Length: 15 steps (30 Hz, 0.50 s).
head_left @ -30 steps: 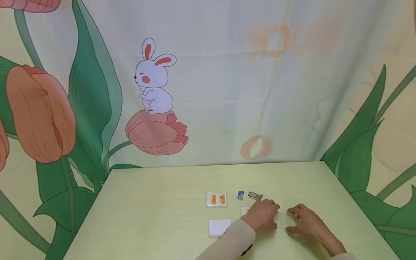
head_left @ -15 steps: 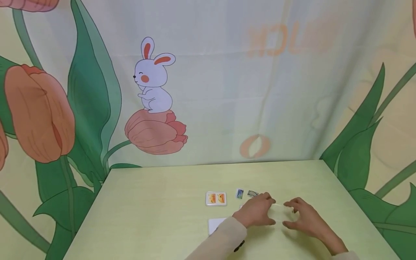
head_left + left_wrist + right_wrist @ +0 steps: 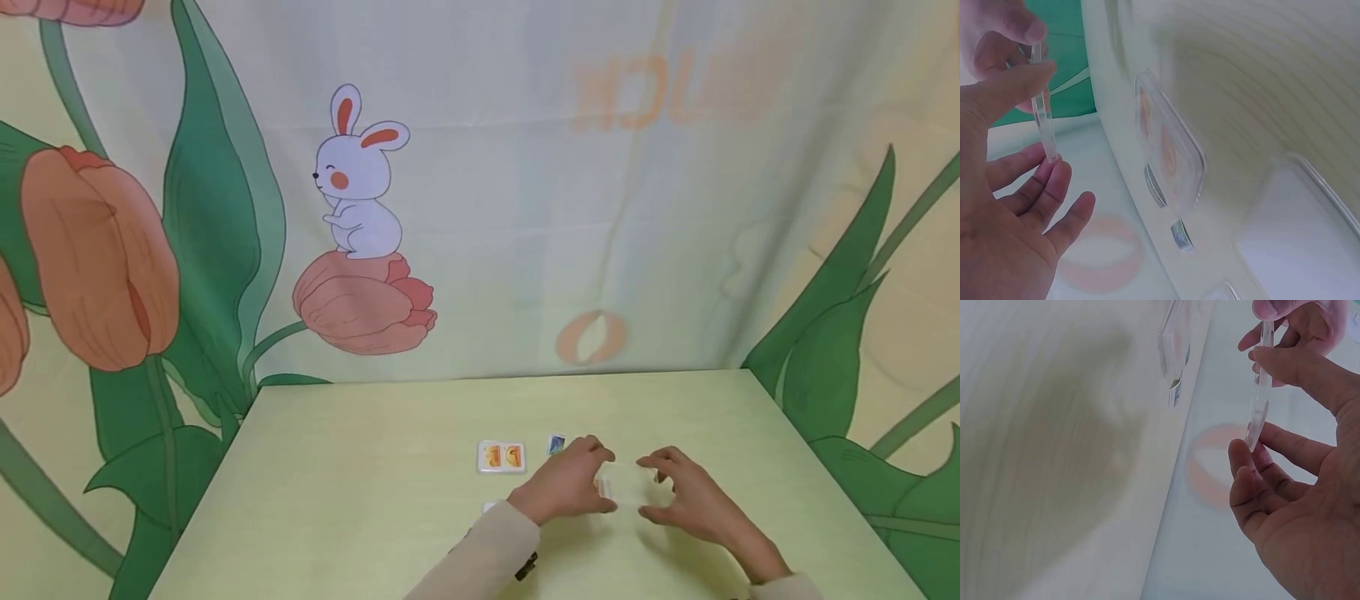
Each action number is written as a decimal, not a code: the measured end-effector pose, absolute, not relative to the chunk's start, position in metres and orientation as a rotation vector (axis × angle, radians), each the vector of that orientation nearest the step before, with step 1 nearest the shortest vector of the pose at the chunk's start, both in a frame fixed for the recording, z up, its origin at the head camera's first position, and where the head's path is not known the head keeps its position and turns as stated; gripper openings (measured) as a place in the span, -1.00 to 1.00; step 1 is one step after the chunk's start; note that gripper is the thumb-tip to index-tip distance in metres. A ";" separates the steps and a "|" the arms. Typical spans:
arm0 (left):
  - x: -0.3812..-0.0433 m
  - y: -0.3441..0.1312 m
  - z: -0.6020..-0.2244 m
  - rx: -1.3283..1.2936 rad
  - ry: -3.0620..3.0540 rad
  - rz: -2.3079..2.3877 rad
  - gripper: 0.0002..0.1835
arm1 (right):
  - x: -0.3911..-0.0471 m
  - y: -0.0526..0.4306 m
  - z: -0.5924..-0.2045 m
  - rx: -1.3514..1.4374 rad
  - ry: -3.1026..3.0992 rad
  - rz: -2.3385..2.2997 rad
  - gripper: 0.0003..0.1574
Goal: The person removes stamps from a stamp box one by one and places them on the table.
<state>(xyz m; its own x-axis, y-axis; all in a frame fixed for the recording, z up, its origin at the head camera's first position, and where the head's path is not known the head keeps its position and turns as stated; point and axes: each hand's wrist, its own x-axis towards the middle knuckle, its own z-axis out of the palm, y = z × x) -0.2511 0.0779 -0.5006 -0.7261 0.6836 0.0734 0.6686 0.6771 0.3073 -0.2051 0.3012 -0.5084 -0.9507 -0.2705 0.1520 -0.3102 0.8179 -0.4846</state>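
Above the pale worktop (image 3: 337, 483), the left hand (image 3: 566, 479) and right hand (image 3: 693, 500) pinch opposite ends of a clear flat piece (image 3: 1045, 125), apparently plastic. An orange-printed case (image 3: 502, 457) lies to their left, a small bluish picture (image 3: 556, 443) near the left hand.

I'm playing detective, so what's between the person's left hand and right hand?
A thin clear piece, held by the left hand and right hand: faint in the head view, plainer in both wrist views.
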 end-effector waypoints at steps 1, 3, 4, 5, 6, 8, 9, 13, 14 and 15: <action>-0.251 0.075 -0.500 1.142 2.834 0.496 -0.29 | -0.205 0.300 -0.508 0.475 -2.918 0.809 -0.26; -0.250 0.070 -0.499 1.138 2.831 0.508 -0.29 | -0.206 0.297 -0.509 0.474 -2.918 0.825 -0.26; -0.249 0.067 -0.498 1.137 2.828 0.515 -0.29 | -0.206 0.295 -0.509 0.477 -2.923 0.830 -0.26; -0.248 0.064 -0.498 1.134 2.825 0.525 -0.29 | -0.206 0.293 -0.510 0.481 -2.923 0.835 -0.26; -0.246 0.061 -0.497 1.132 2.821 0.541 -0.29 | -0.206 0.291 -0.510 0.483 -2.924 0.838 -0.26; -0.244 0.055 -0.495 1.122 2.823 0.576 -0.30 | -0.207 0.286 -0.510 0.505 -2.914 0.846 -0.26; -0.244 0.051 -0.494 1.119 2.826 0.589 -0.30 | -0.207 0.283 -0.510 0.522 -2.905 0.846 -0.26; -0.243 0.037 -0.491 1.097 2.842 0.613 -0.30 | -0.210 0.273 -0.507 0.558 -2.875 0.835 -0.26; -0.243 0.035 -0.490 1.094 2.846 0.608 -0.30 | -0.211 0.271 -0.507 0.563 -2.869 0.833 -0.26; -0.242 0.032 -0.490 1.095 2.847 0.601 -0.30 | -0.211 0.269 -0.507 0.565 -2.869 0.829 -0.26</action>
